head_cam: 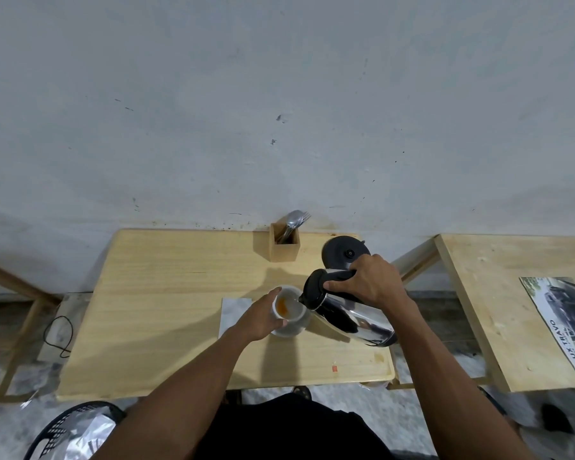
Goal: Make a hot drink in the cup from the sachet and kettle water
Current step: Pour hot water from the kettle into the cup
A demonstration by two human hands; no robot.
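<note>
From the head camera we look down on a pale wooden table (166, 313) with both of our hands at work over it. Our right hand (367, 282) is wrapped shut around the black handle of a steel electric kettle (352, 313), thumb along the handle's near side. The kettle is tipped over hard, its long axis running from the base, which sits below and to the right of that hand, up to the black lid and spout, which lie to the hand's left. The spout meets the right side of the rim of the white cup (289, 313), touching it or just over it; we cannot tell which.

Our left hand (263, 315) curls around the cup's left wall, thumb near the far rim and fingers closed on the near side, bracing it. So the cup lies between our two hands, just right of the left one and just left of the kettle's mouth. Inside it we see an orange-brown smear with some pale liquid (the stream itself is too fine to make out), so we judge the pour is under way and the cup only partly filled.

The coming move turns on that spout-over-rim line: the right hand will need to roll the kettle back upright about its handle while the left keeps the cup from sliding.

Beyond the right hand sits the black kettle base (344, 252), and left of that a wooden box holding cutlery (284, 242). A silvery flat sheet, possibly the sachet (234, 310), lies beneath the left hand's wrist side.
</note>
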